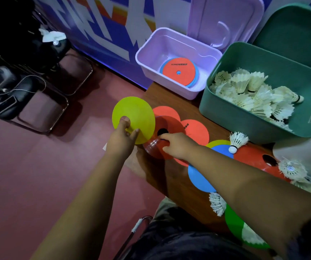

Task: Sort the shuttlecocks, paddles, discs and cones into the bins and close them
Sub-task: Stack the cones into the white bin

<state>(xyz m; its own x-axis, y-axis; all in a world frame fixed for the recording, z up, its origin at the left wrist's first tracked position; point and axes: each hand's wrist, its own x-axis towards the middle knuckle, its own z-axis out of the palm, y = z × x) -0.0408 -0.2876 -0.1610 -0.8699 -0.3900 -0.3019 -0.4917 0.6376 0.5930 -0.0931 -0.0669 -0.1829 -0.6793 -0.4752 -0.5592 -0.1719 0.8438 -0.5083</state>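
Judged about midway, no further. In green bin [226, 113], a heap of shuttlecocks [254, 94]. In purple bin [160, 81], a short stack of flat discs [179, 72], orange on top, blue beneath. No cones or paddles seen in either bin. Both bins open, with purple lid [226, 21] and green lid [297, 34] propped behind them. Holding yellow cone [137, 113] in left grip [122, 136], thumb through the centre hole, out past the bench [175, 184] edge and above the floor. Pinching red cone [173, 124] with right grip [175, 145], one finger at its hole, at the bench's near-left end, overlapping loose orange discs [197, 130]. Left to sort on the bench: blue disc [199, 179], green disc [233, 222], second red cone [252, 158], stray shuttlecocks [237, 140] scattered among them. At far right edge, a pale container [291, 152], contents unclear. After that, both lids to go on, probably the last step.
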